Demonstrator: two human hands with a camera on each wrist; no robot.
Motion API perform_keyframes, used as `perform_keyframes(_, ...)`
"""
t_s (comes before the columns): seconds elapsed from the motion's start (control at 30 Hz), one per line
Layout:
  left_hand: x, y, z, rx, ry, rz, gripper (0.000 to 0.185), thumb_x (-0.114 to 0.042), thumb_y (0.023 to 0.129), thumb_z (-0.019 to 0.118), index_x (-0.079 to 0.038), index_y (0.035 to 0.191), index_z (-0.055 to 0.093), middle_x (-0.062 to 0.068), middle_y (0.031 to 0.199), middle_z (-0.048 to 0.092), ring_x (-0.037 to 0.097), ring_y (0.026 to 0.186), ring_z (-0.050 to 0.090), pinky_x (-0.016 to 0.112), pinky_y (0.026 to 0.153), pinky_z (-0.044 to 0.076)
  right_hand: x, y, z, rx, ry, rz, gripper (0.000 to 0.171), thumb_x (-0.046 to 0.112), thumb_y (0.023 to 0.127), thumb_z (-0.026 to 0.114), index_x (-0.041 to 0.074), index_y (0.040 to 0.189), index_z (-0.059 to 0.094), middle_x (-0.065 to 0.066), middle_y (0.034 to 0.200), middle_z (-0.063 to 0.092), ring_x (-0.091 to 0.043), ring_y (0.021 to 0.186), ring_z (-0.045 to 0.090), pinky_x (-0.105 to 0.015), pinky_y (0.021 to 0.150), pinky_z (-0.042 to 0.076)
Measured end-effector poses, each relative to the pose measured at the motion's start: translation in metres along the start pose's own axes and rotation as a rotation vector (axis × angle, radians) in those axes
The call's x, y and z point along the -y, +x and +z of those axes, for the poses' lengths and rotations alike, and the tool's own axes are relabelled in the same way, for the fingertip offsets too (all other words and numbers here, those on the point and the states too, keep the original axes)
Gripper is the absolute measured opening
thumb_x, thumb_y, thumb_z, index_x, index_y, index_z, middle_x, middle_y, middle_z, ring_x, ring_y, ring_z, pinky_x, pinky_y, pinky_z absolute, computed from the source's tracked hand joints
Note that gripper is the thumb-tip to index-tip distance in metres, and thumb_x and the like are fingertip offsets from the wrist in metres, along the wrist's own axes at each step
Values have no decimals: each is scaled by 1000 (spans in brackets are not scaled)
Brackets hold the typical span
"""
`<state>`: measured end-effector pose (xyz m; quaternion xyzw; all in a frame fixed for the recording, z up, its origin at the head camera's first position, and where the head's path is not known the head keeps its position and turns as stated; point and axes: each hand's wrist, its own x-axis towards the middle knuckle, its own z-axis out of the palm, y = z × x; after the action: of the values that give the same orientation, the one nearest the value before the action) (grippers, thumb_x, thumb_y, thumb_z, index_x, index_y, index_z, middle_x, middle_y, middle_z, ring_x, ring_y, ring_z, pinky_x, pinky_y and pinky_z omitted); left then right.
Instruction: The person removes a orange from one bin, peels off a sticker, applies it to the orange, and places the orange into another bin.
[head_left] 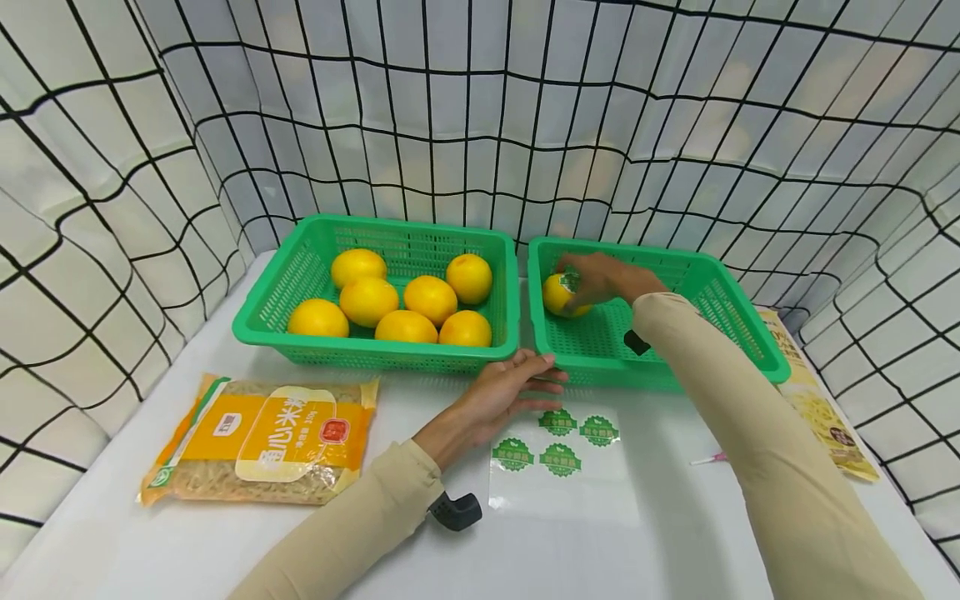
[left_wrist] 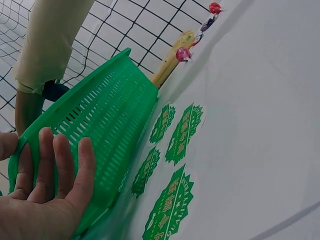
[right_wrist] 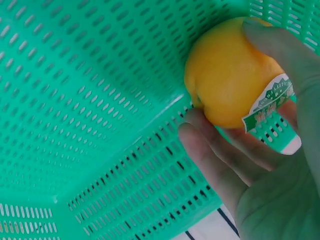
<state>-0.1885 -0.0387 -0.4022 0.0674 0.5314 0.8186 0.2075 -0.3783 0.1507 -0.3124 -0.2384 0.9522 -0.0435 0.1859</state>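
Plainly yellow-orange and bearing a green sticker, the orange (right_wrist: 227, 72) sits in the right basket's (head_left: 738, 329) left corner, grasped by the right hand (head_left: 600, 279). Relaxed, the left hand (head_left: 510, 387) touches that basket's front wall on the white desk (head_left: 675, 517), gridded curtain (head_left: 112, 142) around.

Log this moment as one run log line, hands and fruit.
right hand: grips stickered orange inside right basket | left hand: open, fingers against right basket's front wall | sticker sheet: four stickers left | left basket: seven oranges

Noodle packet (head_left: 258, 440), perhaps rice noodles
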Motion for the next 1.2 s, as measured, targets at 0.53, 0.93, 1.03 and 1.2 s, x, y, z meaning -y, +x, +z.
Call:
perform_keyframes(0.53,-3,-1,1,-7,17,2,20,-26,109,62,-7,104,59,12,117,73,37,117,68,44,98,62,1,-5,-3,-19,-36,0,80,32,96,80,14,162,38,-26,156,47,-45,138,50,-63,110,47)
perform_keyframes(0.93,0,-3,-1,-8,24,-16,31,-30,110,60,0,119,58,14,120,71,46,127,61,44,98,62,6,-10,1,-4,-47,-21,72,31,98,78,17,159,43,-22,154,51,-43,137,52,-62,110,48)
perform_keyframes(1.03,1,-3,0,-10,18,-20,32,-29,110,61,1,122,58,14,119,71,49,129,59,43,98,62,7,-9,3,5,-44,-20,72,27,99,78,15,161,42,-24,155,49,-44,140,50,-63,111,47)
perform_keyframes(1.2,1,-3,2,-12,22,-15,25,-28,110,61,-5,117,60,10,116,72,51,132,57,43,98,62,6,-8,3,-7,-9,-3,72,25,99,76,8,157,38,-26,149,52,-42,131,57,-59,107,50)
